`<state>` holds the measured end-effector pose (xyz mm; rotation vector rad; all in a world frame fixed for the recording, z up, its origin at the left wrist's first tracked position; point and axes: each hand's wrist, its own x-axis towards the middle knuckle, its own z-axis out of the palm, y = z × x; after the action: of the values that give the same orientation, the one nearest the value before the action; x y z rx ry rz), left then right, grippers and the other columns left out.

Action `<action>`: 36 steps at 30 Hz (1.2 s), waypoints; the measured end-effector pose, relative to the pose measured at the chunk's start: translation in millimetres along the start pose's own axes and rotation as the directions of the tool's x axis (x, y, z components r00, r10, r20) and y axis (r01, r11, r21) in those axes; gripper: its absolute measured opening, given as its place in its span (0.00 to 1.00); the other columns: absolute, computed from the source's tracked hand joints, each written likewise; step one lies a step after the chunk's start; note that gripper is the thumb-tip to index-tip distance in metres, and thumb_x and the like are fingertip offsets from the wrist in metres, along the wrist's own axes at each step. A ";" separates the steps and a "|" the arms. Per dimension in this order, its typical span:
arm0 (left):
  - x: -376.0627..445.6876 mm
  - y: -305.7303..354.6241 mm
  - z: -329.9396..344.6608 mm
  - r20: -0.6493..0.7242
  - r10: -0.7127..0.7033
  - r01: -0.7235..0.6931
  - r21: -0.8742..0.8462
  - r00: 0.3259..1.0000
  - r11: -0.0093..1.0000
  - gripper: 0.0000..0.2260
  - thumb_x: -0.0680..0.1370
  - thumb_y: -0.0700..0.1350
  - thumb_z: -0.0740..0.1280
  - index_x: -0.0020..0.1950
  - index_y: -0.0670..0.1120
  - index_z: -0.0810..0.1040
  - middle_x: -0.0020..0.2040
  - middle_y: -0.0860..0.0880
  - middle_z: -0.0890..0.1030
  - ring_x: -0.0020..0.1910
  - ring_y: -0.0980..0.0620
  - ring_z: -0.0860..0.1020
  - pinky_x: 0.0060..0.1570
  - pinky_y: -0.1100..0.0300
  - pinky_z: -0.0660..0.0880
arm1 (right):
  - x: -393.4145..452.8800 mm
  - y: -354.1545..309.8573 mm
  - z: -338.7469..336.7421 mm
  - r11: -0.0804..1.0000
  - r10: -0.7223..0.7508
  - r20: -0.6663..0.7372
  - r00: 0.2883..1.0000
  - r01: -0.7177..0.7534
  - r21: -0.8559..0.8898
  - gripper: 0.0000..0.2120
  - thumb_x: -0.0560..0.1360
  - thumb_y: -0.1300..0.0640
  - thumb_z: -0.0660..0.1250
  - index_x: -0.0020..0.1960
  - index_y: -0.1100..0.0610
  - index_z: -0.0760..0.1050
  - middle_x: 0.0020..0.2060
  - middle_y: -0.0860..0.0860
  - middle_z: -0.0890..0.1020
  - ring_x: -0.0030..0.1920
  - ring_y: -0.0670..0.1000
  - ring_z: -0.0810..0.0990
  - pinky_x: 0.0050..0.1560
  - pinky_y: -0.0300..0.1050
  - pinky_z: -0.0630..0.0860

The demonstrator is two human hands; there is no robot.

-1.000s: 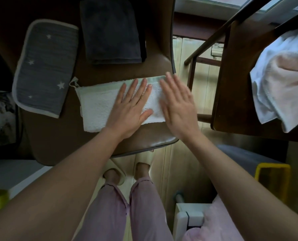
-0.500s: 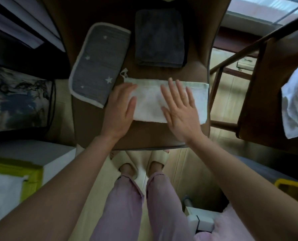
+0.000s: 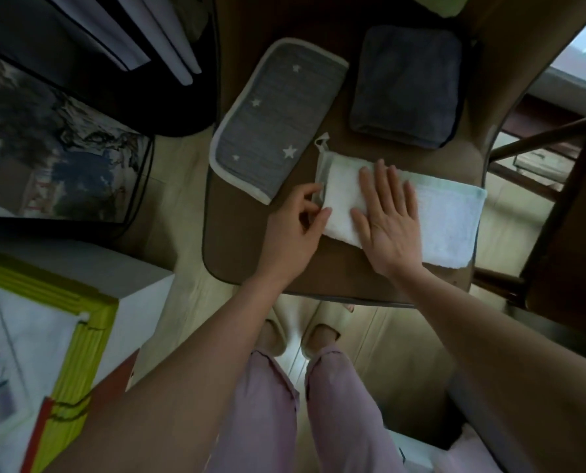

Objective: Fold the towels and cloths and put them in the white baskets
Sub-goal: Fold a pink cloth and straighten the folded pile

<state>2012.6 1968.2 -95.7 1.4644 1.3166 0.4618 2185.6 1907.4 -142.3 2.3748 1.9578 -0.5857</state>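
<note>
Here the white towel (image 3: 448, 216) lies folded in a long strip across the counter (image 3: 244, 254), near the front edge. Right hand (image 3: 387, 216) presses flat on its middle, fingers (image 3: 380, 179) straight. Left hand (image 3: 295, 227) pinches the left end w/ thumb & fingertips. Prob. light, soft, floppy terry, no stiffness; best taken at end corners, both layers together, else the fold slips apart.
</note>
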 end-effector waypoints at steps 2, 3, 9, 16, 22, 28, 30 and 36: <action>2.3 1.8 1.8 -0.012 -0.007 0.006 -0.043 1.000 0.999 0.15 0.79 0.46 0.67 0.65 0.49 0.71 0.42 0.53 0.83 0.43 0.60 0.80 0.45 0.66 0.76 | 0.0 -1.3 0.1 1.000 -0.011 0.010 1.000 0.010 0.011 0.29 0.83 0.42 0.43 0.80 0.51 0.41 0.79 0.51 0.42 0.78 0.50 0.38 0.77 0.52 0.40; 2.9 3.0 2.7 -0.015 0.006 -0.007 -0.077 1.000 0.997 0.15 0.79 0.45 0.68 0.64 0.50 0.71 0.41 0.52 0.83 0.42 0.60 0.80 0.45 0.66 0.76 | -0.1 -1.4 0.3 1.000 -0.016 0.014 1.000 0.016 0.016 0.29 0.83 0.42 0.43 0.80 0.51 0.40 0.79 0.51 0.41 0.78 0.50 0.38 0.77 0.53 0.40; 16.0 -5.9 -0.6 0.121 0.125 -0.145 0.175 0.985 0.974 0.16 0.78 0.44 0.68 0.64 0.46 0.70 0.45 0.54 0.73 0.39 0.60 0.72 0.42 0.67 0.70 | 1.5 0.6 -0.2 1.000 -0.023 0.034 0.999 0.023 0.017 0.29 0.82 0.42 0.43 0.80 0.51 0.40 0.79 0.51 0.42 0.78 0.51 0.38 0.77 0.53 0.40; 22.8 -17.2 -2.4 0.217 0.143 -0.226 0.431 0.966 0.873 0.07 0.80 0.41 0.62 0.57 0.43 0.75 0.55 0.47 0.70 0.46 0.54 0.73 0.49 0.58 0.74 | 4.8 7.0 -5.6 0.994 -0.073 0.102 0.992 0.064 0.089 0.33 0.81 0.38 0.47 0.79 0.48 0.39 0.79 0.49 0.40 0.78 0.50 0.36 0.77 0.51 0.37; 12.7 -4.9 -0.3 0.137 0.323 -0.325 0.681 0.937 0.656 0.12 0.79 0.41 0.64 0.62 0.46 0.77 0.69 0.43 0.70 0.60 0.43 0.74 0.53 0.49 0.75 | 0.3 28.5 -37.5 0.962 -0.158 0.087 0.984 0.133 0.240 0.30 0.82 0.46 0.54 0.80 0.52 0.48 0.79 0.49 0.47 0.78 0.47 0.42 0.77 0.49 0.48; 40.5 -2.4 44.7 0.448 0.300 -0.534 0.771 0.842 0.348 0.23 0.83 0.48 0.49 0.78 0.43 0.58 0.79 0.45 0.57 0.78 0.46 0.52 0.76 0.49 0.46 | -10.1 17.3 -19.0 0.995 -0.002 -0.074 0.997 0.010 0.097 0.27 0.84 0.46 0.48 0.79 0.55 0.48 0.78 0.53 0.48 0.79 0.52 0.44 0.78 0.52 0.43; 50.3 -10.4 46.7 0.435 0.238 -0.493 0.811 0.868 0.314 0.26 0.83 0.54 0.44 0.80 0.46 0.47 0.80 0.46 0.48 0.78 0.48 0.46 0.76 0.50 0.41 | -3.0 18.6 -9.9 0.998 -0.036 -0.032 0.999 0.037 0.059 0.28 0.83 0.43 0.47 0.80 0.53 0.46 0.79 0.51 0.47 0.78 0.51 0.42 0.77 0.55 0.43; 61.3 -23.8 43.6 0.365 0.210 -0.420 0.829 0.907 0.368 0.29 0.82 0.61 0.45 0.80 0.52 0.43 0.80 0.44 0.42 0.78 0.44 0.43 0.76 0.44 0.43 | -9.3 69.5 -6.9 0.986 0.148 -0.056 0.987 -0.152 -0.065 0.30 0.82 0.38 0.44 0.80 0.47 0.42 0.79 0.52 0.43 0.78 0.54 0.39 0.77 0.58 0.42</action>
<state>2056.6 1999.2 -153.4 2.6427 1.1189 -0.2662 2252.1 1885.0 -149.0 2.4897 1.7650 -0.4471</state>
